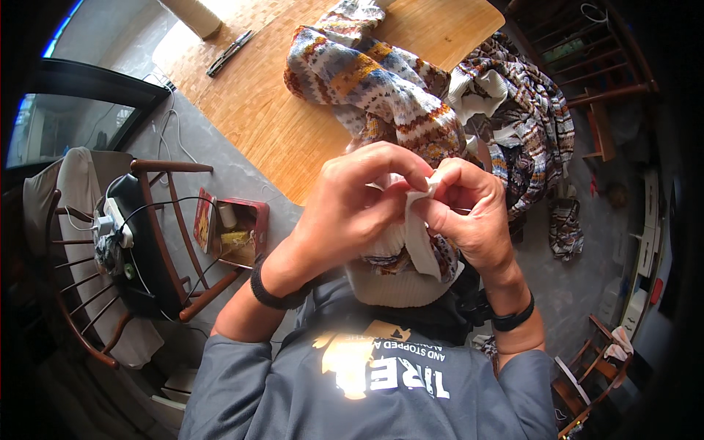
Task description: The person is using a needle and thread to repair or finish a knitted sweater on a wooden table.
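Two hands are meeting in the middle of my head view, and both are pinching one cream strip (418,246) on the patterned knit garment (411,110). The left hand (359,194) is closing thumb and forefinger on its upper end; the right hand (475,213) is gripping the same spot from the other side, the fingertips almost touching. The garment is spreading from the worktop (271,121) down to the person's lap, where its ribbed cream band (400,287) is lying against the dark shirt (367,367).

As for progress, I am judging the work on this strip to be under way and unfinished: the fingers are holding its end while the rest is hanging below them. I am not making out a needle or thread between the fingertips, so I cannot tell how much of the edge is done. More patterned knitwear (539,125) is lying heaped at the right; whether it is finished or waiting, I am not able to say. A slim dark tool (229,53) is resting on the worktop, apart from both hands, and a red tin (254,220) is sitting open near the left forearm.
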Demonstrator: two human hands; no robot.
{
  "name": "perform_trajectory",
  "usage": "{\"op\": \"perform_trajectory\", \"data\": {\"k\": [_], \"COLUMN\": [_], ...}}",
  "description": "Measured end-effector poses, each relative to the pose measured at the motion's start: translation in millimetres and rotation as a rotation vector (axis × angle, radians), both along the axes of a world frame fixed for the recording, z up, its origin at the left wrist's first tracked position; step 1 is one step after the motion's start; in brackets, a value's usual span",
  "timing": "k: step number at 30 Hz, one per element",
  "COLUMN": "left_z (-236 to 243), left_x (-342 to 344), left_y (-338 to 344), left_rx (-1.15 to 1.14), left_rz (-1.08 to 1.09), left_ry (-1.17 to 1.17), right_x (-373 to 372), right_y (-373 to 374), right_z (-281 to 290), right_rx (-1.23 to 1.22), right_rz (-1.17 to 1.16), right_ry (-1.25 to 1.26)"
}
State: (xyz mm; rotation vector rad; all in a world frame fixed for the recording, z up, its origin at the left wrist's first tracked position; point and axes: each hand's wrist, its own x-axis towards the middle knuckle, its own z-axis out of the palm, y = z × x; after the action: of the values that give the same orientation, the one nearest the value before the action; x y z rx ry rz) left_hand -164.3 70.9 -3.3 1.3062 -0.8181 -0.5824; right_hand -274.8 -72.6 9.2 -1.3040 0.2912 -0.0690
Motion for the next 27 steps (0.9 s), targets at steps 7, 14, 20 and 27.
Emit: {"op": "perform_trajectory", "data": {"k": [7, 14, 20, 27], "left_z": [3.5, 4.6, 5.0, 0.6], "left_x": [-15.7, -11.8, -12.3, -10.7], "left_y": [15.2, 16.6, 17.5, 17.4], "left_rx": [0.124, 0.151, 0.102, 0.073], "left_rz": [-0.028, -0.090, -0.133, -0.098], "left_ry": [0.382, 0.383, 0.525, 0.295], "right_x": [-0.9, -9.8, -13.0, -0.4], "right_y": [15.5, 2.9, -10.3, -11.7], "right_z": [3.4, -4.4, 13.3, 23.2], "right_rx": [-0.039, 0.058, -0.191, -0.658], "right_rz": [-0.073, 0.020, 0.029, 0.086], "right_ry": [0.009, 0.037, 0.054, -0.180]}}
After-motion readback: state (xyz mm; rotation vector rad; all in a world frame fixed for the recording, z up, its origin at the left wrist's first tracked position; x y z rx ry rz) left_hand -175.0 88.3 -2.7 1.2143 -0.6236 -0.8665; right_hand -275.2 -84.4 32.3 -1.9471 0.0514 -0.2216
